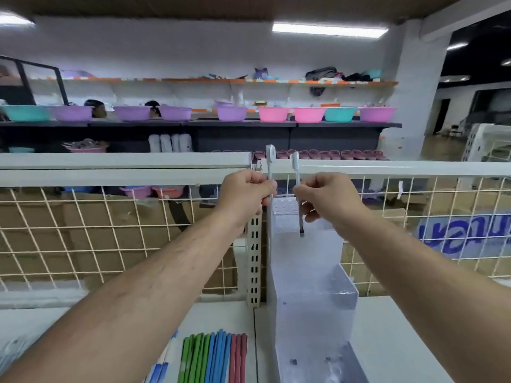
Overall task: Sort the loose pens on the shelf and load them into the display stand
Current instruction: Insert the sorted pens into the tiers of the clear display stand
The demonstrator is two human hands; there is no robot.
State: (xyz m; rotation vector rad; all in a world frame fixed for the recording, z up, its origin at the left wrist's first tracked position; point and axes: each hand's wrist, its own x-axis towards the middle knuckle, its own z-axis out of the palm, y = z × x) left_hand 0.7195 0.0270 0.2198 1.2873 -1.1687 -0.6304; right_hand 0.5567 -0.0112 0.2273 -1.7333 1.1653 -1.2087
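Two upright pens point(270, 161), one in each closed grip, left hand point(246, 193), right hand point(327, 201), above display stand point(307, 275)

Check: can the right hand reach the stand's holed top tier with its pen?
Probably yes. The right hand holds a white pen upright next to the display stand's holed top tier, with nothing between them. The left hand and the second pen sit off to the other side.

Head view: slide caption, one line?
Left hand holds one white pen, right hand a second pen, upright above the clear display stand.
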